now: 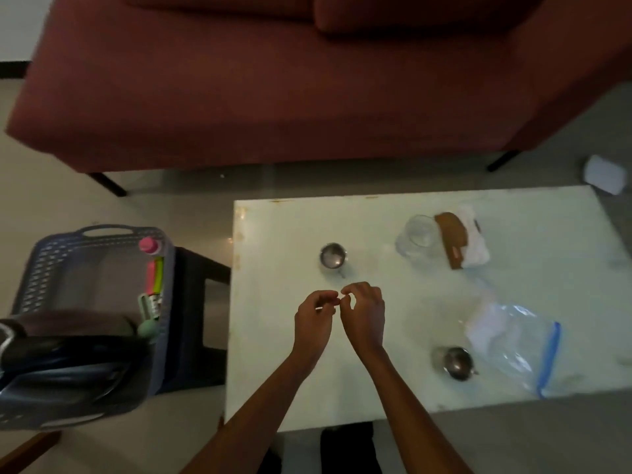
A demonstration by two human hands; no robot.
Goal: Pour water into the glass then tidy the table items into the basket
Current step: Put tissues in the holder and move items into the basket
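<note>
Head view, basket long axis running near-to-far, steel cup upright

2 slim forearms show, both bare from the wrist down to the bottom edge of the picture, where they are cut off. The left hand and the right hand are bare as well. The dim light and blur hide finer detail such as nails. Below the near table edge lies a dark shape, perhaps dark trousers; that cannot be told for sure.
</note>
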